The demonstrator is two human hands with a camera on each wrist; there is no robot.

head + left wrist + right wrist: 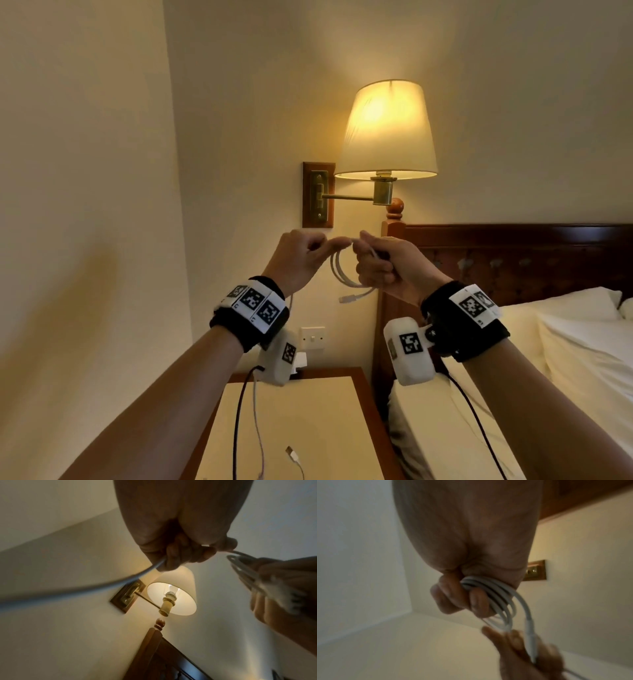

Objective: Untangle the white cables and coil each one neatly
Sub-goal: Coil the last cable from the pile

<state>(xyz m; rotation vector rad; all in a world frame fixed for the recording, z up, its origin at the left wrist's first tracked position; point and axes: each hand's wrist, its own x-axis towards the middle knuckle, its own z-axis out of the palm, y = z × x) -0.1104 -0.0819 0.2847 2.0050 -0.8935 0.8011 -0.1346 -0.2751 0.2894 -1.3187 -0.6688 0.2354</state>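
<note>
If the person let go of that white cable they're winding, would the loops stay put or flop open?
Probably spring open: the white cable keeps its loops only where the right hand grips them. It looks light and floppy, its free end dangling, its tail sagging from the left hand.

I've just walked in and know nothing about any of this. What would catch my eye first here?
Probably the lit wall lamp, glowing against the wall above the wooden headboard. Just below it, two raised hands work a white cable: the right hand holds several coiled loops in its grip, while the left hand pinches the strand leading into them. Both wrists wear black bands with black-and-white square markers.
</note>
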